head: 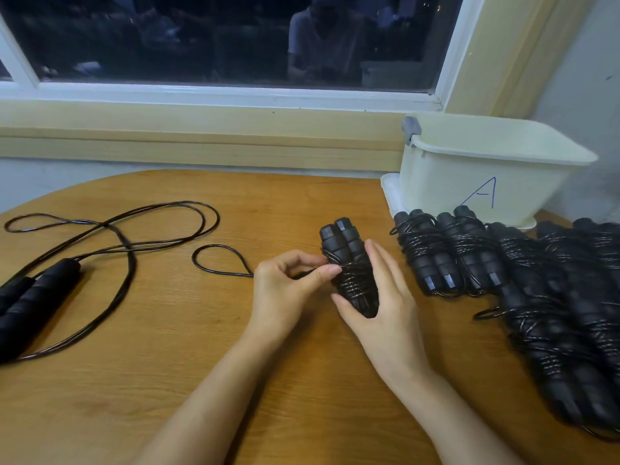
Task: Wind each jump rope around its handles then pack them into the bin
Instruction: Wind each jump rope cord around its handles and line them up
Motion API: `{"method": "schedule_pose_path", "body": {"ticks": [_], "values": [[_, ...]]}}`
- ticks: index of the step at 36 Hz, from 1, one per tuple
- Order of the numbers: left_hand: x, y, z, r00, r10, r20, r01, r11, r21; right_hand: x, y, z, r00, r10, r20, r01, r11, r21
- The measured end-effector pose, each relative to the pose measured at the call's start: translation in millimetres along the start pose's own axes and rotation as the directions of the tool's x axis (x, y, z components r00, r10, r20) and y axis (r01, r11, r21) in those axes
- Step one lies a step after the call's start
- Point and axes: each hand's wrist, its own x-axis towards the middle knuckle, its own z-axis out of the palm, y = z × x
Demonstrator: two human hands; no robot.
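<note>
The cream plastic bin (486,162), smooth-walled with a rolled rim, carries a blue hand-drawn "A" on its front. Just left of it and nearer me is the jump rope (345,250) being wound: two black ribbed handles pressed side by side, with thin glossy cord coiled round their middle. The left hand (285,290) pinches the cord, its fingers (322,273) together on it, and a teardrop loop of cord trails further left. The right hand (382,303) holds the handles, thumb curled under, long fingers laid against their side. Directly in front of the bin lie the wound ropes (536,297), a dark matte heap. Far left of the bin a loose rope (43,290) sprawls on the wood-grain tabletop (167,380).
</note>
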Motion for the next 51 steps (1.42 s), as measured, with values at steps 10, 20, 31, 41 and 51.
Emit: {"method": "schedule_pose_path", "body": {"ticks": [10,20,31,41,51], "values": [[3,-3,0,0.997,0.048,0.058,-0.051,0.998,0.045,0,1,-1,0.999,-0.052,-0.007,0.052,0.998,0.022],[6,-9,-4,0.986,0.088,0.138,-0.098,0.993,0.064,1,1,0,0.998,0.004,-0.055,0.006,0.984,0.176],[7,-6,-6,0.976,-0.076,0.203,0.099,0.99,-0.104,-1,-12,-5,0.997,0.058,0.046,-0.073,0.851,0.521],[5,2,-6,0.941,-0.101,0.324,0.141,0.984,-0.104,-1,-13,-6,0.988,0.045,0.149,-0.129,0.769,0.626],[3,5,-5,0.978,-0.113,0.178,0.141,0.979,-0.15,-1,-9,-1,0.998,-0.009,0.069,-0.017,0.932,0.362]]}}
